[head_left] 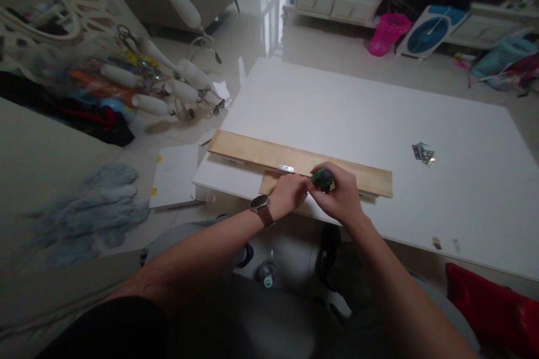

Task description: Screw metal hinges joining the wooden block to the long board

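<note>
My right hand is closed around the green and black handle of a screwdriver. Close beside it, my left hand has its fingers pressed together near the tool's lower end; what they pinch is hidden. Both hands are over a long wooden board and a shorter wooden piece at its near side. A small metal bracket sits on the long board, just left of the hands. Under the wood is a large white panel.
Several metal brackets lie on the panel at right, with a small dark and yellow item near its front edge. A fallen lamp is at left. Beyond the panel stand a pink basket and a blue and white fan.
</note>
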{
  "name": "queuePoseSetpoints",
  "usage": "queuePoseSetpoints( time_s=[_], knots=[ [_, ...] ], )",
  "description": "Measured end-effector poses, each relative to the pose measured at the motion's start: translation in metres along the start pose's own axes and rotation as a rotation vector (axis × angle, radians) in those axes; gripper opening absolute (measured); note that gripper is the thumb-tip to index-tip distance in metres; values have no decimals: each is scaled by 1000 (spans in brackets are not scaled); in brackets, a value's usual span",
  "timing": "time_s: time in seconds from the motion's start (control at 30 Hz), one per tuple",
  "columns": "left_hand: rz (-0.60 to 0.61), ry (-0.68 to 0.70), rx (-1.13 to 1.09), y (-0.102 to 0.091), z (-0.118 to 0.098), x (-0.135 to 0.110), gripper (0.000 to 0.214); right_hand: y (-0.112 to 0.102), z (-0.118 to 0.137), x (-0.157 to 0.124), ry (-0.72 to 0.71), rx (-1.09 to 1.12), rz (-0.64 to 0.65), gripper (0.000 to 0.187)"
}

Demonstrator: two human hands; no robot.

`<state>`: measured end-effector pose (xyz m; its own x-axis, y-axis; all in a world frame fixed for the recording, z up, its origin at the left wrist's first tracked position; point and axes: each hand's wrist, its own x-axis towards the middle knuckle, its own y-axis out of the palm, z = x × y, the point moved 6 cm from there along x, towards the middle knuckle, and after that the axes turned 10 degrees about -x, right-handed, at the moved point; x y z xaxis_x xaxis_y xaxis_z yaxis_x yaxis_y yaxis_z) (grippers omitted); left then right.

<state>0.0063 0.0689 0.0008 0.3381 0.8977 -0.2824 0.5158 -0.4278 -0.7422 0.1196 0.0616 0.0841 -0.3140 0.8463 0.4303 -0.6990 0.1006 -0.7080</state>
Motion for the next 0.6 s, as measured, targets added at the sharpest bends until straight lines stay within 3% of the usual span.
queuePoseSetpoints(
  time_s=[0.6],
  knots=[
    [17, 80, 44, 2, 0, 0, 27, 1, -4, 1, 18, -8, 12, 7]
  ],
)
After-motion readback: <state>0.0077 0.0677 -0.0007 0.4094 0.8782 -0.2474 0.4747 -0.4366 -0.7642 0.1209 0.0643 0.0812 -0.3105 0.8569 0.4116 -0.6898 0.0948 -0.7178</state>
